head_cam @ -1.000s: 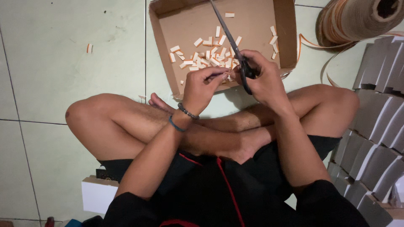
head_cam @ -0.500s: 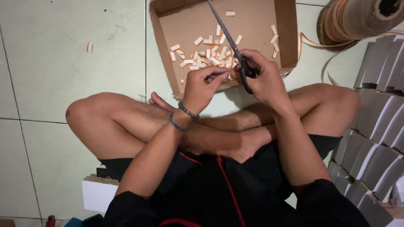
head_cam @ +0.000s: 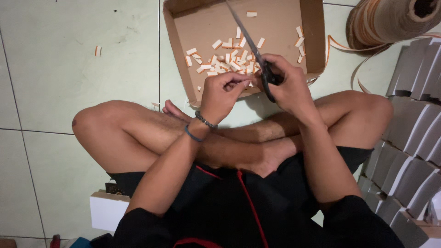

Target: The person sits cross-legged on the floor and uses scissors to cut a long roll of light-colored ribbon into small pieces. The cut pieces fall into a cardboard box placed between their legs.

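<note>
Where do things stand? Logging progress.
Right hand grips scissors. Left hand pinches a strip end at the blades. Cut pieces in cardboard tray. Nothing obstructing.

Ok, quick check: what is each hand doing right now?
Left hand: closed, pinching the end of a thin strip at its fingertips.
Right hand: closed on the scissors, blades over the cardboard tray.

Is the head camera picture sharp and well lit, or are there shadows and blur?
Head view: soft, dim light, no glare; the scissors and left hand look fairly sharp; a shadow lies on the floor under the hands; the stacked grey boxes at right are darker.
</note>
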